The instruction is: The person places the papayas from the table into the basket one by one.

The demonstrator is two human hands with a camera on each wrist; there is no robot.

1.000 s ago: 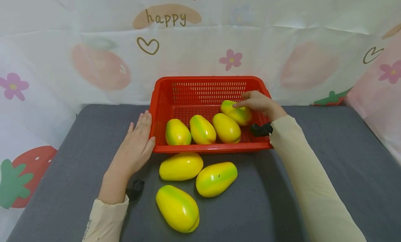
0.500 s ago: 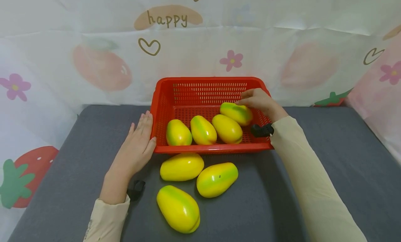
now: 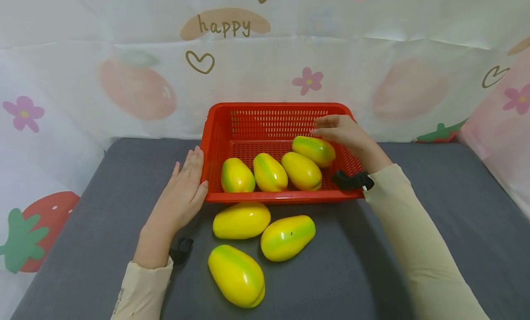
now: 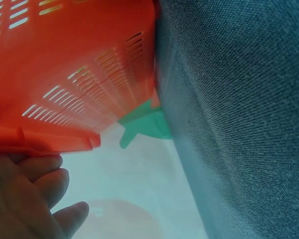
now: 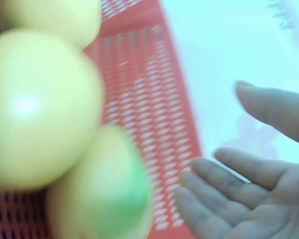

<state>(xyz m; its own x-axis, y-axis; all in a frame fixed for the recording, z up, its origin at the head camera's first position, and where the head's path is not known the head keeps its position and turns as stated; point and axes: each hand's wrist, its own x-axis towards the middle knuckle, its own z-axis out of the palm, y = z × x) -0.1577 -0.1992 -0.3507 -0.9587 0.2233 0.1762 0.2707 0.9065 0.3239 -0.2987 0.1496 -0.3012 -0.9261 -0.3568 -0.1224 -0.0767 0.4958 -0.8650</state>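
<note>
A red plastic basket [image 3: 273,197] holds several yellow-green papayas, three of them in a row along its front side. The rearmost papaya [image 3: 313,151] lies at the right, against the papaya [image 3: 301,171] in front of it. Just above and behind that rearmost fruit is my right hand [image 3: 341,131], holding nothing. In the right wrist view its fingers [image 5: 229,199] and thumb are spread apart from the fruit. My left hand [image 3: 182,191] rests against the basket's left side with extended fingers. In the left wrist view those fingers [image 4: 42,181] touch the rim.
Three papayas lie on the grey cloth in front of the basket: one by the rim [image 3: 241,220], a papaya [image 3: 287,237] to its right, and the nearest papaya [image 3: 236,276]. A printed curtain [image 3: 256,76] hangs behind the grey table [image 3: 331,283].
My right hand has let go of the rearmost papaya, lifting slightly away up and back. That papaya stays in the basket. My left hand stays at the basket's side.
</note>
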